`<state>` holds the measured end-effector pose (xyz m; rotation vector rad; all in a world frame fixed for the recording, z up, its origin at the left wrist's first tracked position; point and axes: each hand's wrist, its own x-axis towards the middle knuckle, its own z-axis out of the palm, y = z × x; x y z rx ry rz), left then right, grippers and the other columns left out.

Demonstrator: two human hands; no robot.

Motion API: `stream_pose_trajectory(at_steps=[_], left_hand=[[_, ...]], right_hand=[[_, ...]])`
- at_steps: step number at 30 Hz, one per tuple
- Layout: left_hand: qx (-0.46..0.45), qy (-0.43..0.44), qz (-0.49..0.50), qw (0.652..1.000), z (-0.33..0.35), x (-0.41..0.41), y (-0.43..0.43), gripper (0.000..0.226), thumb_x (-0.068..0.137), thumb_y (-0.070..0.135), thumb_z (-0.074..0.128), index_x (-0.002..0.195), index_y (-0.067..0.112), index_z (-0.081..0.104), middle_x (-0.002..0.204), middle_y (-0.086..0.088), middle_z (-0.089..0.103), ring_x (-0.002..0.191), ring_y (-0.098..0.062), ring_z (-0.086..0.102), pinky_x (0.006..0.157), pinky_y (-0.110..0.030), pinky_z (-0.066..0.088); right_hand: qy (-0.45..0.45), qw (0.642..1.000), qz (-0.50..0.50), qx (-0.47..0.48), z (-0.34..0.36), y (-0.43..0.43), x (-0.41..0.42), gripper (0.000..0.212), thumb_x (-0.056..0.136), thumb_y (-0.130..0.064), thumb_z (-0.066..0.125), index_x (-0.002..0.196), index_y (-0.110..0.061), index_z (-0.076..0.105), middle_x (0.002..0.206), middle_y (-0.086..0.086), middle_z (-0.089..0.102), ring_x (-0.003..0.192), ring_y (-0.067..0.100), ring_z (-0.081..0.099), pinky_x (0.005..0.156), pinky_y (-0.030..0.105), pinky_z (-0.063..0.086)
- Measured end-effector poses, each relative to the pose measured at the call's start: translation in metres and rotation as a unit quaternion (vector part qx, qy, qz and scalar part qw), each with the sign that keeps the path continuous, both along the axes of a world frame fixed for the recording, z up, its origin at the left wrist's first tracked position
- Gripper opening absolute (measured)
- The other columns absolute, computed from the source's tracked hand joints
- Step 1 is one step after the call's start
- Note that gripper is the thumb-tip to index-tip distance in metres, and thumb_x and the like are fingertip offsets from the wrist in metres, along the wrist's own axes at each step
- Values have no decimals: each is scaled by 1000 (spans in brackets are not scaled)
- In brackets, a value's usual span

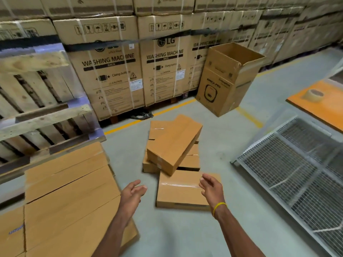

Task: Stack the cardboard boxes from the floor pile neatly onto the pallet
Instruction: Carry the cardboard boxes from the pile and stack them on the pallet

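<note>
On floor just ahead of both hands: nearest box [178, 191] of pile, lying flat, tape seam running left-right, so long axis looks crosswise. Right hand [210, 187] hovers over its right end, fingers loose, empty. Left hand [132, 191] just off its left edge, fingers relaxed, empty. Right hand nearer. Box plain brown, sealed, corners square. Behind it, tilted box [174, 143] lies skewed atop others. Stacked boxes [70, 191] at left, likely pallet load.
</note>
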<state>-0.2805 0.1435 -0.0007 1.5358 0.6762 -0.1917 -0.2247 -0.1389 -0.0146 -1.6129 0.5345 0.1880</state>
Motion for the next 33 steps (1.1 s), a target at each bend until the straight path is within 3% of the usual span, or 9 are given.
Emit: stream_pose_trajectory(at_steps=[6,12,20,27,33], left_hand=[[25,5,-50,998,-1,5,-73,37,98,21,72,132,25,60,123,-4,70,116,-21,66,106,-42,50],[15,9,-36,999,1,24,-102,40,99,19,70,137,19,59,123,-8,69,112,-22,67,99,-42,53],[-55,21,64,996,-23,98,-108,47,98,14,70,143,9,57,120,-14,71,108,-29,70,93,-43,55],[-101,4,138,985,-38,202,-94,49,99,9,68,145,3,54,109,-7,70,106,-28,66,104,-50,52],[-145,21,164,976,-49,287,-73,54,100,5,64,151,2,46,138,-23,63,126,-37,62,106,-50,48]], right_hand=[[-6,1000,-4,9,-5,-60,6,16,94,-20,68,106,-31,68,119,1,70,114,20,65,108,49,47],[0,999,-6,32,-4,-79,28,19,95,-19,66,114,-23,68,119,1,69,114,20,65,108,50,47],[-4,999,1,33,-3,-81,98,18,95,-18,67,110,-29,67,118,-3,69,115,19,64,108,47,48],[2,1000,21,5,-4,-54,206,18,96,-22,66,112,-30,66,121,-3,68,115,17,64,108,47,48],[16,998,48,-30,-1,-22,298,17,96,-21,65,104,-36,66,121,-3,68,117,19,63,109,48,47]])
